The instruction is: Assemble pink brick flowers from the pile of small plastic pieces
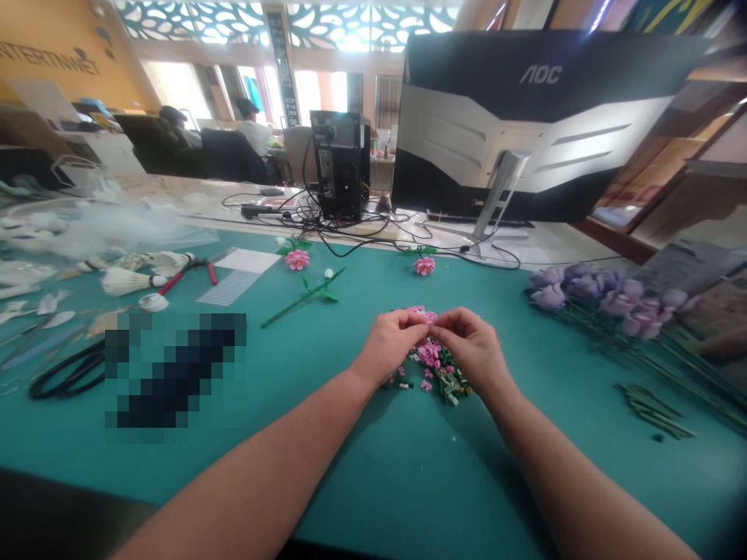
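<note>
head view: pink pieces (429, 355) lie beneath left hand (386, 344) and right hand (475, 348), each grip pinched, contents unclear.

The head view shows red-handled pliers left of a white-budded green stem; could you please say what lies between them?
In the head view, a striped sheet lies between the pliers and stem.

The left forearm (274, 459) and the right forearm (566, 459) were both bare as far as the lower border of the view. Each had a long, smooth shape, slender near the hand and gradually thicker toward that border. The left grip (390, 338) and the right grip (474, 348) were bare human hands, with fingernails too small to tell clearly.
</note>
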`<state>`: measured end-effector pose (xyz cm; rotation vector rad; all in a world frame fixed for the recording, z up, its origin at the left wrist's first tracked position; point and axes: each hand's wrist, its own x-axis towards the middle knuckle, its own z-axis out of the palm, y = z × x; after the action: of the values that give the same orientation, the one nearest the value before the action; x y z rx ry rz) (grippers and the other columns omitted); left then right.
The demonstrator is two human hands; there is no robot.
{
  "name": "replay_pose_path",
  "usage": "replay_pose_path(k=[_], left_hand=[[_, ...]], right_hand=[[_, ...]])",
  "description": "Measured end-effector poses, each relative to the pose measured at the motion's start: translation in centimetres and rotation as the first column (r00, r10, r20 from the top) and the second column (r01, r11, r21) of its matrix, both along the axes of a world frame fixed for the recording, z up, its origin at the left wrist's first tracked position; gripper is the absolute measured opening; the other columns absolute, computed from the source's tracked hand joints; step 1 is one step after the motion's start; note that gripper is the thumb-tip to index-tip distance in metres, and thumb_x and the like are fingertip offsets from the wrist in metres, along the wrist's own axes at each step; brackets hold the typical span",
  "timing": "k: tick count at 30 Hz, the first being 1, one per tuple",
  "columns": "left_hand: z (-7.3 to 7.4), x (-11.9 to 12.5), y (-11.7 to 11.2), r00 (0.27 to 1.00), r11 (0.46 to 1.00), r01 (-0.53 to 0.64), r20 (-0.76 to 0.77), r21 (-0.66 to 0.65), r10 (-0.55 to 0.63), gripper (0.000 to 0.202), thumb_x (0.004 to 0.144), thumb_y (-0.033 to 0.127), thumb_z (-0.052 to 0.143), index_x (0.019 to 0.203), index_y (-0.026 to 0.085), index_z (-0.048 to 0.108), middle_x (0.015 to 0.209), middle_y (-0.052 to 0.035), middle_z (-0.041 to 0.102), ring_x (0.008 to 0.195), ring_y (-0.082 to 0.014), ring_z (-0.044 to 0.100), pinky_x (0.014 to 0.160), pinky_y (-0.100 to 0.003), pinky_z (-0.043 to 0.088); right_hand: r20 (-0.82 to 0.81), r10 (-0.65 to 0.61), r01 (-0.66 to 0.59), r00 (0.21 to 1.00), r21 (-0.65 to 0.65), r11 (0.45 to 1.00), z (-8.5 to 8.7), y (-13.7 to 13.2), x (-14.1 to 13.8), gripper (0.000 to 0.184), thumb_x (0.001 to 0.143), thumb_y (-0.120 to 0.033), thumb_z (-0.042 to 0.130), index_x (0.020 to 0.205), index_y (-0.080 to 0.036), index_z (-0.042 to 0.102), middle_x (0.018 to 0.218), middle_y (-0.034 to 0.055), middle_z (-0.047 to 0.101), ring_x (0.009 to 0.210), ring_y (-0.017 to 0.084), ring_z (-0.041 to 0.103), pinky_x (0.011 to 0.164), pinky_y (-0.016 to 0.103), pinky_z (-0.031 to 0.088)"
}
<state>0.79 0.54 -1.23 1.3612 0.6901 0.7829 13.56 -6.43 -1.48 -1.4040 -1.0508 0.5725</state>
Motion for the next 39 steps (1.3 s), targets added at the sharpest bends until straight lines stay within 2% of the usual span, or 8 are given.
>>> replay_pose_path(k=[5,9,14,19,26,31,39], left_hand=[[-0.1,0.2,0.1,0.998,0.985,-0.005,0.054,-0.17,0.015,0.013,0.069,0.019,0.07,0.078,0.011,0.068,0.069,-0.0034,0.066,0.063,-0.0104,0.059,0.067,-0.025,0.048],[-0.1,0.3,0.3,0.996,0.977,0.014,0.091,-0.213,0.006,0.014,0.067,0.02,0.072,0.077,0.01,0.069,0.069,-0.0045,0.066,0.061,-0.0102,0.059,0.066,-0.025,0.049],[-0.3,0.2,0.5,0.993,0.978,0.022,0.122,-0.207,0.003,0.015,0.067,0.02,0.073,0.078,0.01,0.069,0.07,-0.0044,0.067,0.061,-0.0099,0.06,0.066,-0.024,0.049],[0.2,-0.1,0.5,0.993,0.991,-0.004,0.113,-0.131,0.019,0.017,0.067,0.02,0.073,0.08,0.01,0.069,0.064,-0.0021,0.065,0.056,-0.009,0.057,0.06,-0.023,0.047],[1.1,-0.5,0.5,0.992,0.99,-0.019,0.121,-0.138,0.035,0.016,0.068,0.016,0.072,0.082,0.009,0.07,0.068,-0.0041,0.068,0.06,-0.0103,0.06,0.065,-0.025,0.05],[0.7,-0.5,0.9,0.992,0.99,-0.051,0.106,-0.135,0.065,0.014,0.067,0.014,0.071,0.079,0.009,0.069,0.065,-0.0034,0.067,0.056,-0.009,0.058,0.059,-0.023,0.049],[0.7,-0.4,0.7,0.996,0.991,-0.056,0.066,-0.121,0.064,0.01,0.066,0.015,0.072,0.074,0.01,0.068,0.061,-0.0022,0.065,0.055,-0.0093,0.058,0.06,-0.023,0.049]], right_hand=[[-0.039,0.015,-0.016,0.999,-0.016,1.0,-0.2,0.2,0.0,0.024,0.067,-0.039,0.074,0.075,-0.019,0.065,0.071,0.0016,0.066,0.066,0.016,0.059,0.063,0.029,0.047],[-0.043,-0.005,0.005,0.999,-0.012,1.0,0.1,0.0,-0.4,0.025,0.067,-0.041,0.074,0.077,-0.019,0.067,0.071,0.0018,0.067,0.066,0.016,0.059,0.063,0.029,0.047],[-0.011,-0.001,0.001,1.0,-0.014,1.0,0.4,-0.2,-0.9,0.027,0.07,-0.041,0.071,0.083,-0.018,0.068,0.078,0.0041,0.07,0.07,0.017,0.061,0.065,0.029,0.048],[0.038,-0.006,0.008,0.999,-0.05,0.999,0.9,0.0,-1.0,0.026,0.07,-0.04,0.069,0.083,-0.017,0.069,0.076,0.0048,0.071,0.069,0.018,0.063,0.065,0.03,0.05],[0.076,0.021,-0.014,0.997,-0.094,0.995,2.2,0.5,-0.9,0.02,0.07,-0.032,0.068,0.082,-0.017,0.071,0.076,0.0039,0.072,0.071,0.018,0.064,0.067,0.029,0.049],[0.085,0.029,-0.022,0.996,-0.089,0.996,1.9,0.9,-1.2,0.021,0.07,-0.032,0.067,0.083,-0.016,0.072,0.076,0.0043,0.073,0.071,0.018,0.065,0.067,0.029,0.05],[0.169,-0.006,0.02,0.986,-0.085,0.996,1.4,0.5,-1.1,0.019,0.071,-0.031,0.065,0.083,-0.019,0.073,0.076,0.0037,0.073,0.072,0.019,0.066,0.066,0.03,0.051]])
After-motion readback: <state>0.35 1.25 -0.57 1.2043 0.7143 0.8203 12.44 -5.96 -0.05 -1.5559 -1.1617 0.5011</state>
